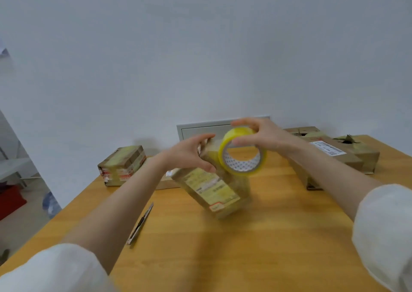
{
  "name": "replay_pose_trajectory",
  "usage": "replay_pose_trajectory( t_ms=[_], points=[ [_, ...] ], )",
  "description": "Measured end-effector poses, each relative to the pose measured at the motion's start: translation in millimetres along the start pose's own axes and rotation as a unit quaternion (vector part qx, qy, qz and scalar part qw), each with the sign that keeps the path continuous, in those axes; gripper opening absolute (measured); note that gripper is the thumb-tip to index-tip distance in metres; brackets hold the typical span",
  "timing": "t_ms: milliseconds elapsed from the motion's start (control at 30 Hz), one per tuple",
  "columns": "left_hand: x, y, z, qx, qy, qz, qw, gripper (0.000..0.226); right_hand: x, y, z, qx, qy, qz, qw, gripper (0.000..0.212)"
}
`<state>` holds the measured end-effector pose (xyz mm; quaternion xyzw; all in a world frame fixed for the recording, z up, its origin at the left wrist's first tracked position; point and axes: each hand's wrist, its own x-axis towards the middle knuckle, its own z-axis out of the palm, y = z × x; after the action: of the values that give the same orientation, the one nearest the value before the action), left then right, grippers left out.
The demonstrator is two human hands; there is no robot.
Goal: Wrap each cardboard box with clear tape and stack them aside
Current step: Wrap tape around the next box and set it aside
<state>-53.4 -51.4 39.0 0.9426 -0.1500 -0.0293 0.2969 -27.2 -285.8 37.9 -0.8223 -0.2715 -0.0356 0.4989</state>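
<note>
Tilted cardboard box [214,189] held over the wooden table [245,258], with the tape roll at its top.

The left hand [189,152] grips the box's upper end. The right hand [260,135] grasps the yellowish tape roll [242,165] against that end. A utility knife [140,223] lies left of the box, a taped box [121,165] farther left, and a labelled box [338,155] to the right.

Counter [245,247] is smooth light wood with a soft sheen. Boxes are matt brown cardboard; the tilted box [214,191] is shiny under clear tape. Tape roll [243,155] is glossy yellowish plastic on a printed paper core.
</note>
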Motion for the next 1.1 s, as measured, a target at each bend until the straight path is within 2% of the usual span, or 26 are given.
replay_pose_trajectory(
  t_ms=[100, 200, 267, 400, 533, 600, 833, 900, 1000, 1100],
  points=[
    [-13, -23, 19, -0.204, 0.024, -0.003, 0.979, 0.091, 4, -7, 0, 0.089, -0.006, -0.008, 0.996, 0.045],
    [-27, -48, 38, -0.270, 0.032, -0.011, 0.962, 0.086, 2, -1, 20, 0.114, -0.019, -0.003, 0.993, 0.040],
    [-34, -57, 41, -0.283, 0.037, -0.014, 0.958, 0.080, 3, -3, 31, 0.105, -0.027, -0.005, 0.994, 0.039],
    [-41, -73, 41, -0.300, 0.040, -0.018, 0.953, 0.079, 13, -20, 37, 0.008, -0.065, -0.016, 0.998, 0.035],
    [-50, -91, 42, -0.315, 0.057, -0.033, 0.947, 0.085, 6, -15, 11, -0.152, -0.132, 0.001, 0.980, 0.025],
    [-50, -93, 40, -0.311, 0.059, -0.027, 0.948, 0.086, -1, -9, 3, -0.151, -0.152, 0.017, 0.977, 0.024],
    [-49, -90, 41, -0.303, 0.069, -0.020, 0.950, 0.089, -13, -11, -17, -0.116, -0.106, 0.035, 0.987, 0.021],
    [-49, -89, 42, -0.300, 0.067, -0.021, 0.951, 0.089, -17, -10, -20, -0.134, -0.125, 0.051, 0.982, 0.020],
    [-53, -96, 42, -0.313, 0.071, -0.025, 0.947, 0.091, -22, 1, -20, -0.226, -0.182, 0.069, 0.955, 0.021],
    [-54, -98, 42, -0.314, 0.066, -0.035, 0.947, 0.091, -26, 22, -12, -0.233, -0.198, 0.087, 0.948, 0.022]
  ],
)
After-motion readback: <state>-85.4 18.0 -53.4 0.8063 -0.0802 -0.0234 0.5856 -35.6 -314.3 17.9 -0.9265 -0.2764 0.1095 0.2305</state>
